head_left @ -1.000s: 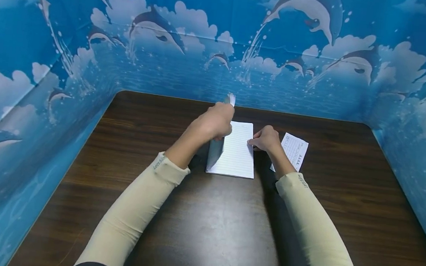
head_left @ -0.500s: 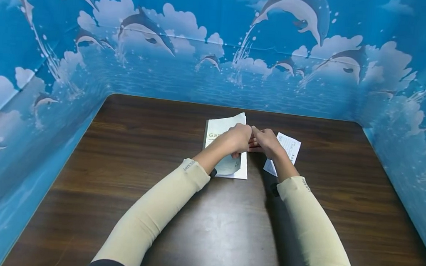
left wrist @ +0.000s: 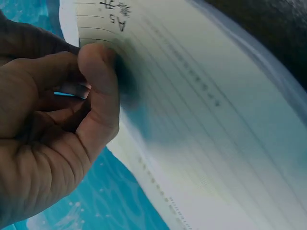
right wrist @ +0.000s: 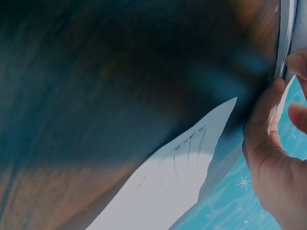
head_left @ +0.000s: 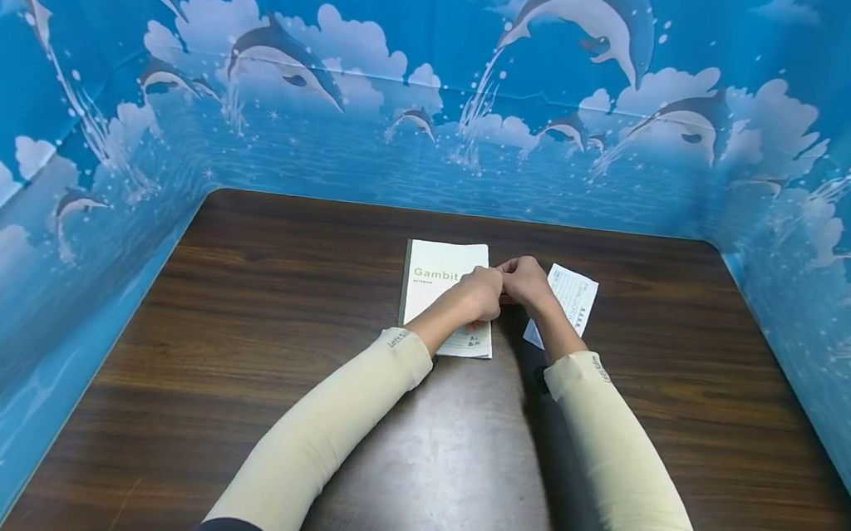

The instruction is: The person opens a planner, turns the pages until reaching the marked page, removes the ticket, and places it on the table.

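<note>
The notebook [head_left: 437,260], with a pale cover reading "Gambit", lies closed on the dark wooden table. My left hand [head_left: 479,293] reaches across its cover to the right edge and pinches the cover's edge there, thumb and finger bent in the left wrist view. My right hand [head_left: 525,280] meets it at that same edge; in the right wrist view its fingers grip the side of the notebook [right wrist: 284,38]. The two hands touch or nearly touch, and they hide part of the cover. Just right of my right hand lies a printed paper slip [head_left: 576,296], partly covered by the forearm.
A wood-grain table [head_left: 243,301] spreads around the notebook on every side. Behind it and along both sides hangs a blue curtain [head_left: 374,161] printed with dolphins and clouds.
The cover, raised by my left hand over lined pages, has come down to the right and now lies flat. My left hand has moved right and down, close to my right hand.
</note>
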`<control>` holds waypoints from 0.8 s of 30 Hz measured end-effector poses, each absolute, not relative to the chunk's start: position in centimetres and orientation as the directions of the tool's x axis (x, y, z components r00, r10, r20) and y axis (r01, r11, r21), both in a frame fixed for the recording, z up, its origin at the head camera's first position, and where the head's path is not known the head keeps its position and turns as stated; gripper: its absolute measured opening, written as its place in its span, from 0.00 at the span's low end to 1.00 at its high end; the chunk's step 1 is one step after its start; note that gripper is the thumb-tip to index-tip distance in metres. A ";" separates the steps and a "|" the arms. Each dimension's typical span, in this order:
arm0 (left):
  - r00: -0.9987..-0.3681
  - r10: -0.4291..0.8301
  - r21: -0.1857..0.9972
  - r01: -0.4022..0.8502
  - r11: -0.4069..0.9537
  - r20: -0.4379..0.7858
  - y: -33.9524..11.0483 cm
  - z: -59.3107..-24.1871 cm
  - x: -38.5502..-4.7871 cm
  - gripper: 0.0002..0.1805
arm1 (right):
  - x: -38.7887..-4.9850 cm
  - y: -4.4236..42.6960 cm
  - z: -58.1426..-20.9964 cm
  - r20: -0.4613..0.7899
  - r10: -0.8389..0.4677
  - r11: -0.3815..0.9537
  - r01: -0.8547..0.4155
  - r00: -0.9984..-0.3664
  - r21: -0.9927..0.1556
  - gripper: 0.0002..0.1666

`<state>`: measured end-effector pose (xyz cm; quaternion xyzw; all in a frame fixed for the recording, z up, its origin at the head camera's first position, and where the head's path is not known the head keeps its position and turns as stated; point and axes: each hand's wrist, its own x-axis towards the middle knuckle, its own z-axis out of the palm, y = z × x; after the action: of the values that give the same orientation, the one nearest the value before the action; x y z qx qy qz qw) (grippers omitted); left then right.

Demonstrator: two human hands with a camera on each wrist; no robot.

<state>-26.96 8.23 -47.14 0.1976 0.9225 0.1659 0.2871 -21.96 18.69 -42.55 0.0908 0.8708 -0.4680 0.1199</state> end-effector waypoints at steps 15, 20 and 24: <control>-0.719 0.565 0.472 0.365 0.803 -0.405 5.8 -47.1 -26.2 0.16 | -21.9 17.9 -42.5 -0.269 0.027 0.661 0.219 -0.963 -0.718 0.18; -0.709 0.638 0.575 0.399 0.714 -0.300 4.0 -44.3 -24.2 0.22 | -21.5 18.6 -42.1 -0.284 0.010 0.634 0.226 -0.959 -0.740 0.20; -0.738 0.639 0.627 0.397 0.670 -0.217 1.3 -40.5 -22.1 0.16 | -21.0 19.0 -41.4 -0.298 0.015 0.668 0.232 -0.954 -0.707 0.23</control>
<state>-22.14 1.35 -40.46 0.2916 0.8882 0.2826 0.2148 -20.95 19.05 -41.39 0.0682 0.9033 -0.4016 0.1349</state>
